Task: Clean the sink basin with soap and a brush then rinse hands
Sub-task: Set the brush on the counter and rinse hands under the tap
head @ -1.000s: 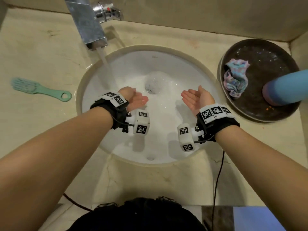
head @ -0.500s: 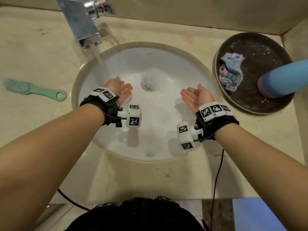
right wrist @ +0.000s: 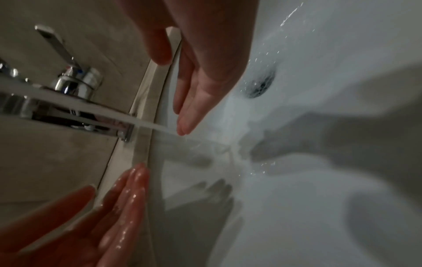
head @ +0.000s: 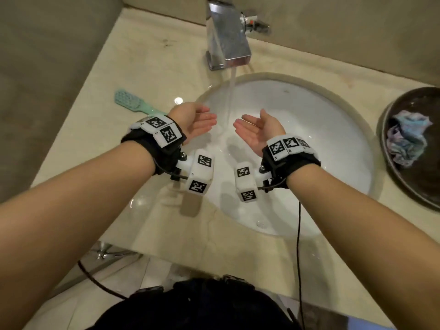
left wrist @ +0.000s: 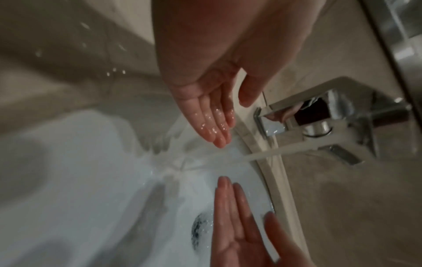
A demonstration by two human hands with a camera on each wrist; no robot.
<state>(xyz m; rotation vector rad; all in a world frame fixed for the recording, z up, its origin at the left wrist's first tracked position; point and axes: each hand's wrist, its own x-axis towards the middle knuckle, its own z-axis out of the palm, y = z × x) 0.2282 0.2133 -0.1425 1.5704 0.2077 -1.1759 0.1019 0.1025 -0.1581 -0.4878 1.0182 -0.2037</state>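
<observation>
Water runs from the chrome faucet [head: 227,39] in a thin stream [head: 230,98] into the white sink basin [head: 333,129]. My left hand [head: 202,120] is held open just left of the stream, palm turned inward, fingers straight and wet. My right hand [head: 252,126] is open just right of it, palm facing the left one. Neither hand holds anything. In the left wrist view the wet left fingers [left wrist: 214,124] hang above the stream [left wrist: 262,153]. In the right wrist view the right fingertips [right wrist: 185,124] touch the water. The green brush [head: 133,102] lies on the counter, left of the basin.
A dark round plate [head: 402,182] at the right edge holds a crumpled pastel cloth [head: 404,136]. The drain [right wrist: 262,83] is in the basin's middle. A beige stone counter [head: 147,60] surrounds the basin, with walls behind and to the left. A black cable [head: 298,246] hangs from the right wrist.
Both hands have come closer together and now flank the stream; the right hand moved left toward it. The head view has swung, so the faucet sits further right.
</observation>
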